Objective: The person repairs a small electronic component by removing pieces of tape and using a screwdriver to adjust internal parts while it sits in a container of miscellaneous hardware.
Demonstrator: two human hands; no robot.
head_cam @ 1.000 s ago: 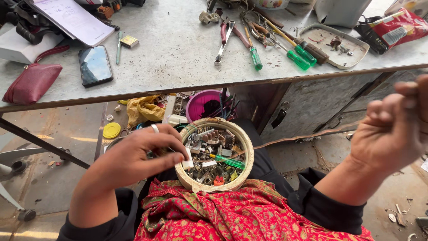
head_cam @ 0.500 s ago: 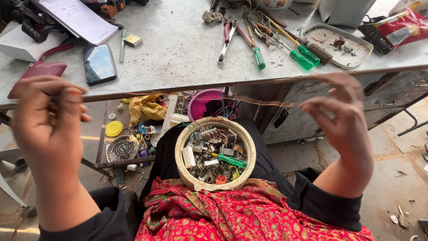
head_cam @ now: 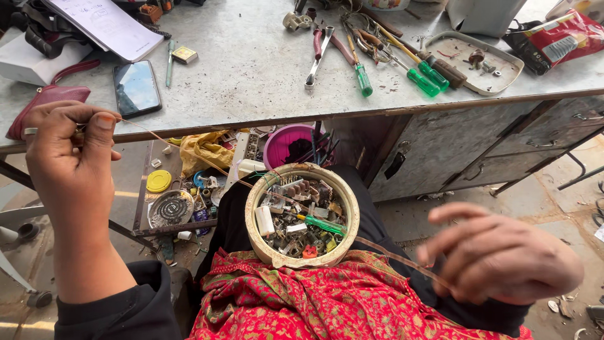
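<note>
Stretching a thin copper wire [head_cam: 207,165] above the lap bowl [head_cam: 302,215], your left hand [head_cam: 72,160] pinching one end, right hand [head_cam: 500,261] gripping the other.

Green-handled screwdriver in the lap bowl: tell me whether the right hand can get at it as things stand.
Probably not straight away. The screwdriver lies exposed on top of the parts in the round bowl, but the right hand is pinching a thin wire stretched across the bowl to the left hand.

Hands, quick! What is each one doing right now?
Left hand: closed, pinching one end of a thin copper wire.
Right hand: blurred, fingers curled around the wire's other end.
</note>
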